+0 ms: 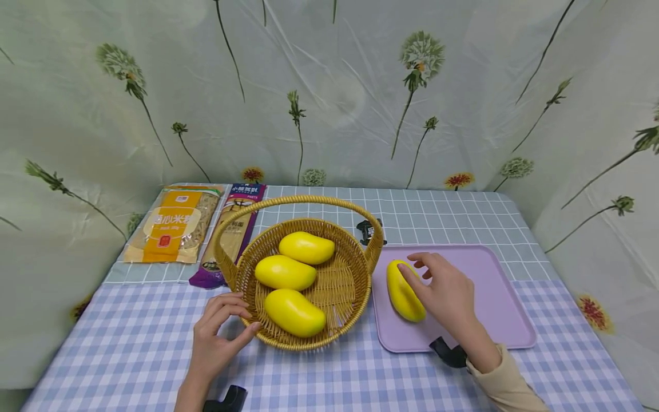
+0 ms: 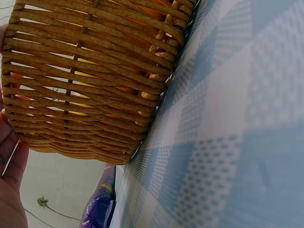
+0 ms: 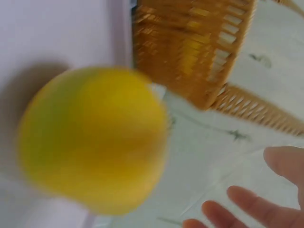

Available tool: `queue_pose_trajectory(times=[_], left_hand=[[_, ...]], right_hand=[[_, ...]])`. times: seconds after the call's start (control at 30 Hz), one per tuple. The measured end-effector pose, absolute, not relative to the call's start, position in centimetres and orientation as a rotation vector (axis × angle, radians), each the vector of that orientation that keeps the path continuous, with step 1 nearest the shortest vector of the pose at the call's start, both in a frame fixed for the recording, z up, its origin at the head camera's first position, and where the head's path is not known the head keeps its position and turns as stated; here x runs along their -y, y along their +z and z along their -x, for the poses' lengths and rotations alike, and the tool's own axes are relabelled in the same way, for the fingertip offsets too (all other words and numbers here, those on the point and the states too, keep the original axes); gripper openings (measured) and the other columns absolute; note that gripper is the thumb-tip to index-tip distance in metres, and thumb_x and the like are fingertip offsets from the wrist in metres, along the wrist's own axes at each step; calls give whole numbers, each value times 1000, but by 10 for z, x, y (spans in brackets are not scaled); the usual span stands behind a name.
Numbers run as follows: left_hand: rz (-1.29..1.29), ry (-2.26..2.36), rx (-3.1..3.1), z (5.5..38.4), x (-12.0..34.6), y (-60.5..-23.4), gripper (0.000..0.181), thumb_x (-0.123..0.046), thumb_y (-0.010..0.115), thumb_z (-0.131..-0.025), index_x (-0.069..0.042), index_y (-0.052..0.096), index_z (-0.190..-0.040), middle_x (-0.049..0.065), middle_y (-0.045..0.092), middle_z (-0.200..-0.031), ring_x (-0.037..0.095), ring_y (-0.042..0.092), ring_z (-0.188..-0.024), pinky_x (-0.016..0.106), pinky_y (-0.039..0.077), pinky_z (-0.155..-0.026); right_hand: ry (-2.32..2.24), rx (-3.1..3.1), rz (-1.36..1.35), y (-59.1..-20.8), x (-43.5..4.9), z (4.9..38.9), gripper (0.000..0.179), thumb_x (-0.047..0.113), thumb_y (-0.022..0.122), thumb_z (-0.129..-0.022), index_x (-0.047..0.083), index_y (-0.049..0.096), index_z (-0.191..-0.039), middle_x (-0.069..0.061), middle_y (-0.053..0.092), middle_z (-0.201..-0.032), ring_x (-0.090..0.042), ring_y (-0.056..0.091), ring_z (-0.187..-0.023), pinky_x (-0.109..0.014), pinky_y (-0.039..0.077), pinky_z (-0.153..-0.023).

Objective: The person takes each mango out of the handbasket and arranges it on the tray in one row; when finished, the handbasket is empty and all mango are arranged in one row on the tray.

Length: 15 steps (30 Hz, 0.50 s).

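Observation:
A round wicker basket (image 1: 340, 286) with a tall arched handle holds three yellow mangoes, one of them a mango (image 1: 295, 312) at the front. My left hand (image 1: 218, 332) holds the basket's near left rim, and the left wrist view shows the thumb (image 2: 16, 164) against the rim. Another mango (image 1: 404, 292) lies on the left part of a lilac tray (image 1: 494, 297). Over it hovers my right hand (image 1: 445, 289), thumb and fingers spread apart. In the right wrist view a gap shows between the fingers and this mango (image 3: 95, 142).
A bag with an orange label (image 1: 172, 226) and a purple-ended pasta pack (image 1: 229, 234) lie left of the basket. Behind the basket's right side sits a small black item (image 1: 366, 230). Checked cloth (image 1: 128, 343) covers the table, with a floral curtain (image 1: 340, 97) behind.

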<state>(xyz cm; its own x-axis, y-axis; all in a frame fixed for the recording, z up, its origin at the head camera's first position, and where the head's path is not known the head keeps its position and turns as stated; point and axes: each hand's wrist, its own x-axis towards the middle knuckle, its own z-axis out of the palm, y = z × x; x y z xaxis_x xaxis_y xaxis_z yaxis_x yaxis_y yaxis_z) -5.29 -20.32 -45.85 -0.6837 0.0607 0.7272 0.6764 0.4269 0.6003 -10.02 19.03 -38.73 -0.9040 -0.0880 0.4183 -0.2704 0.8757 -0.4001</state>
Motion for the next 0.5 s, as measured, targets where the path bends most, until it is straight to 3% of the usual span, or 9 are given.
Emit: queue_pose_trajectory(times=[0.2,0.5], left_hand=[[625,-1261,2045,47,193,-433,24,-20,80,-76,-2,64,-76,13,62,-88,32,53,-94,24,40,-93],[617,-1257,2060,43,189,-423,22,-14,81,-74,-1,63,-75,9,63,-89,31,54,-95,23,40,-93]], right_hand=[[694,2418,-546,-377,-171,96,17,30,72,-81,16,71,-91,5,65,-76,-12,60,-62,-25,45,-44],[831,2291,-829,-367,-135,94,21,36,63,-90,16,70,-89,9,64,-76,-8,58,-60,-19,46,-49]])
